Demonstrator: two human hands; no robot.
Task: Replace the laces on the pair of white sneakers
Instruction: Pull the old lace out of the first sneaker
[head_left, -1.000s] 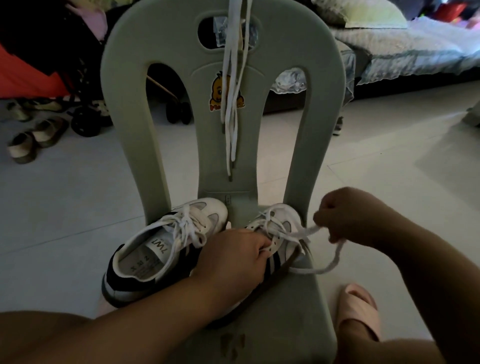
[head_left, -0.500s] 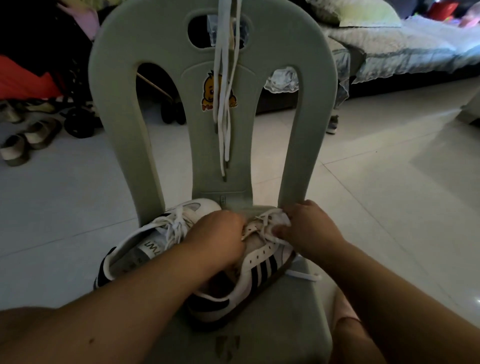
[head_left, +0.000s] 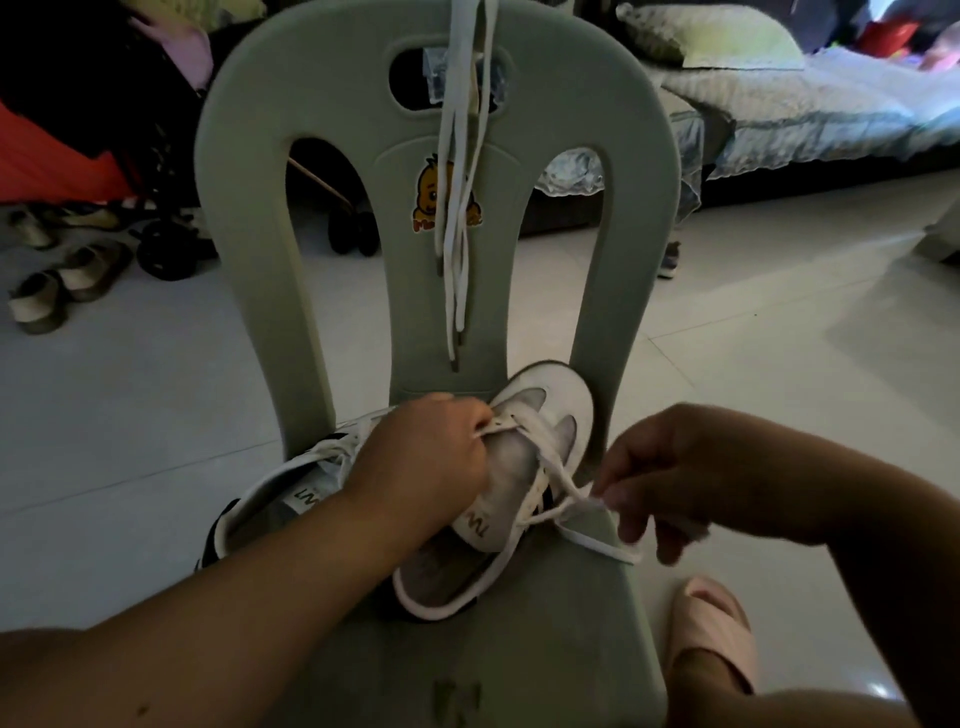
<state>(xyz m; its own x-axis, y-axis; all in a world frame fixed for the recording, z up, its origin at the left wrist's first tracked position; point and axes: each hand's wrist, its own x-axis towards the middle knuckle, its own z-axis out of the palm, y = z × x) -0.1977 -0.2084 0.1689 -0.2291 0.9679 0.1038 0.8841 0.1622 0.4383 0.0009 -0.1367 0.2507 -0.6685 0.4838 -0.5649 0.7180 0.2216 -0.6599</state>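
Head view: green chair (head_left: 519, 665) on tiled floor (head_left: 130, 415), one pink slipper (head_left: 711, 623) right of seat. Two sneakers (head_left: 558, 400) on seat. Left hand (head_left: 426, 457) pinches lace (head_left: 565, 484) at the eyelets, right hand (head_left: 675, 467) pinches its loose end. Spare laces (head_left: 457, 182) over chair back. Two sandals (head_left: 52, 291) left of chair, bed (head_left: 779, 104) behind it.

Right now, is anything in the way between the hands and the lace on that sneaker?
Nothing visible does: the left hand and the right hand both pinch the lace on the sneaker.
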